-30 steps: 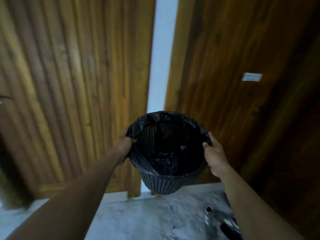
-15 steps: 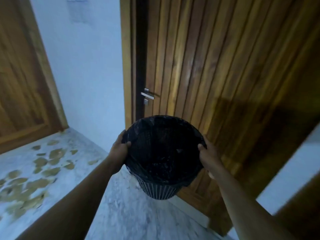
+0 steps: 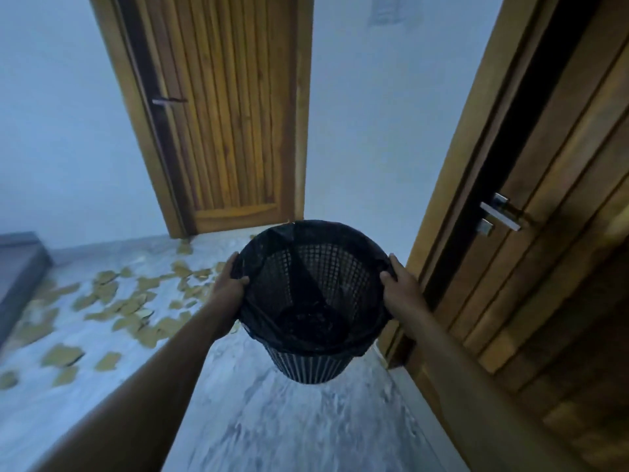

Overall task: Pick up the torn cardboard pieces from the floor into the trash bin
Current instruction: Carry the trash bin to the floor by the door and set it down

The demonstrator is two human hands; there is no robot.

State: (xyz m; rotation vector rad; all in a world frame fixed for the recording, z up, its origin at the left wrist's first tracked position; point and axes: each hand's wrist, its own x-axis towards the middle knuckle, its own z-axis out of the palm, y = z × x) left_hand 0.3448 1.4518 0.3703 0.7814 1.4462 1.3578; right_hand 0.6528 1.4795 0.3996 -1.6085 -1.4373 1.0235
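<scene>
I carry a black mesh trash bin (image 3: pixel 315 364) lined with a black bag, held up off the floor in front of me. My left hand (image 3: pixel 230 287) grips its left rim, thumb hooked over the edge. My right hand (image 3: pixel 401 289) grips the right rim the same way. Several torn brown cardboard pieces (image 3: pixel 129 306) lie scattered over the pale marble floor to the left of the bin, reaching back toward the far door.
A wooden door (image 3: pixel 235 107) stands closed straight ahead. A second wooden door (image 3: pixel 551 253) with a metal handle (image 3: pixel 500 214) runs close along my right. A grey mattress edge (image 3: pixel 18 267) lies at far left. Bare marble floor (image 3: pixel 289 427) stretches below the bin.
My view has swung left from the doors to the hallway floor, bringing the scattered cardboard into full sight. Both hands have kept their grip on the bin's rim throughout.
</scene>
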